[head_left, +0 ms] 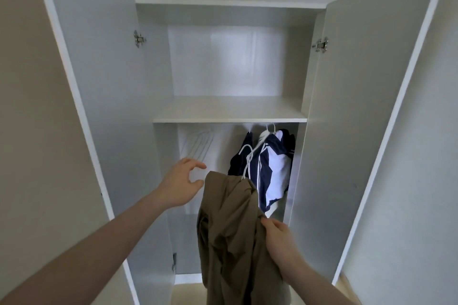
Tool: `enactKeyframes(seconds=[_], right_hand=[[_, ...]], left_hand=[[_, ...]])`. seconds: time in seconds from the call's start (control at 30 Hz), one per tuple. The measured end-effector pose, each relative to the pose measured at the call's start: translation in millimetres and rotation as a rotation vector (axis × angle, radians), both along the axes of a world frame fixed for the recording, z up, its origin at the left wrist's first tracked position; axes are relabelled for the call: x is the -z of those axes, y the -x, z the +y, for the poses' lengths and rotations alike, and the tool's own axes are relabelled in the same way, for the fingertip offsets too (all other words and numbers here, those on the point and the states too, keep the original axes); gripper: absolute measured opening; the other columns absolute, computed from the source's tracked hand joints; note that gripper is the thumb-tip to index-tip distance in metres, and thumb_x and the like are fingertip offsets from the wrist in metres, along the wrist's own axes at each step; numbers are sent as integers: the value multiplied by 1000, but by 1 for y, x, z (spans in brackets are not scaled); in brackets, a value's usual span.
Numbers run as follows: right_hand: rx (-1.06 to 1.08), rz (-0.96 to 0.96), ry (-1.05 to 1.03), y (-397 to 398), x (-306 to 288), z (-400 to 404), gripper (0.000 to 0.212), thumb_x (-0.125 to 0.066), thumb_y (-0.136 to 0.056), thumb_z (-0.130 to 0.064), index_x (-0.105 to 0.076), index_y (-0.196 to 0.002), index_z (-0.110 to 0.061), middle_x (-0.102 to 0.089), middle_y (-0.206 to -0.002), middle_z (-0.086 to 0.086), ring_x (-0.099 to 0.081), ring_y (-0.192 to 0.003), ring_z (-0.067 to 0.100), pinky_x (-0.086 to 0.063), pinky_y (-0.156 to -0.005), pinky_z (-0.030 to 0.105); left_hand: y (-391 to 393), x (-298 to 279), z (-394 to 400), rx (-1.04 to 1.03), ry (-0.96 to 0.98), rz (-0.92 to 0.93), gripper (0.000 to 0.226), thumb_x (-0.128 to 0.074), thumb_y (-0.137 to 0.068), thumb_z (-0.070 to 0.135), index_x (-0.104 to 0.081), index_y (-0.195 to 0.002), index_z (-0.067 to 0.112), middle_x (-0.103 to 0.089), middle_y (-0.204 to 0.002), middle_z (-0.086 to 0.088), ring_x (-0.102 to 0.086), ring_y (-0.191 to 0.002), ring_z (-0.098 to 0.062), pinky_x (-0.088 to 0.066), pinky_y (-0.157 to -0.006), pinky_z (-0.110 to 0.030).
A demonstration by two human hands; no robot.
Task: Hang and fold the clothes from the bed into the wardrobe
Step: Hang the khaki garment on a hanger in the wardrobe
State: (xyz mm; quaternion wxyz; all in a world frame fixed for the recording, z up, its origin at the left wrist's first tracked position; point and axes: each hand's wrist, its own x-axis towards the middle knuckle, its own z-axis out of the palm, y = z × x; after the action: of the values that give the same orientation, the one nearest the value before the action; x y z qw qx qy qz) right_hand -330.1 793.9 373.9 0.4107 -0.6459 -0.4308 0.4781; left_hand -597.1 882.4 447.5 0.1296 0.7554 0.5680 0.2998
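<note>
Olive-brown cloth garment [230, 235], draped on a white plastic hanger [247, 160], is being held up in front of the open white wardrobe [230, 109], just below the rail where a navy-and-white jacket [270, 168] is hanging.

Risk, judged: the garment is bunched and sitting lopsided; it could be slipping off the hanger if tilted. The hook could also be snagged on the jacket's own hanger, close beside it.

Right hand [278, 238] is gripping a fold of the cloth at its right edge, arm raised from below. Left hand [182, 183] is being held apart, fingers curved open, grasping nothing.
</note>
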Motion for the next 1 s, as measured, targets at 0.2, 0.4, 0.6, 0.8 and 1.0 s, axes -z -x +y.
enactKeyframes(seconds=[0.2, 0.4, 0.6, 0.8, 1.0], right_hand=[[19, 68, 8, 14, 7, 93, 38, -47, -104, -27, -69, -102, 3, -70, -98, 25, -67, -89, 31, -53, -87, 41], [102, 138, 29, 45, 7, 188, 31, -48, -101, -19, -55, -76, -2, -57, -73, 17, -51, -72, 23, -40, -67, 33], [153, 182, 39, 80, 15, 270, 31, -44, -102, -9, -47, -72, -5, -45, -65, 7, -42, -64, 19, -34, -58, 31], [202, 227, 6, 101, 35, 343, 22, -43, -100, -11, -55, -82, -8, -52, -76, 11, -47, -72, 22, -37, -63, 34], [252, 193, 25, 102, 56, 393, 32, -45, -99, -11, -45, -67, -10, -46, -65, 7, -42, -66, 21, -34, -64, 34]], left_hand=[[15, -23, 79, -74, -36, -4, 38, -70, -92, 20, -62, -129, 26, -46, -125, 8, -55, -104, -16, -42, -100, -32], [31, -43, 185, -60, -76, 53, 41, -71, -90, 15, -63, -130, 17, -51, -136, -8, -53, -126, -23, -36, -97, -23], [42, -53, 281, -27, -58, 122, 40, -72, -91, 26, -64, -129, 18, -52, -136, -10, -54, -123, -26, -37, -98, -24], [53, -63, 351, -23, -27, 184, 46, -71, -86, 24, -61, -131, 22, -49, -141, -8, -51, -131, -27, -40, -113, -38], [52, -60, 403, -34, -11, 205, 44, -67, -90, 30, -61, -133, 23, -47, -145, -6, -51, -131, -26, -38, -114, -37]])
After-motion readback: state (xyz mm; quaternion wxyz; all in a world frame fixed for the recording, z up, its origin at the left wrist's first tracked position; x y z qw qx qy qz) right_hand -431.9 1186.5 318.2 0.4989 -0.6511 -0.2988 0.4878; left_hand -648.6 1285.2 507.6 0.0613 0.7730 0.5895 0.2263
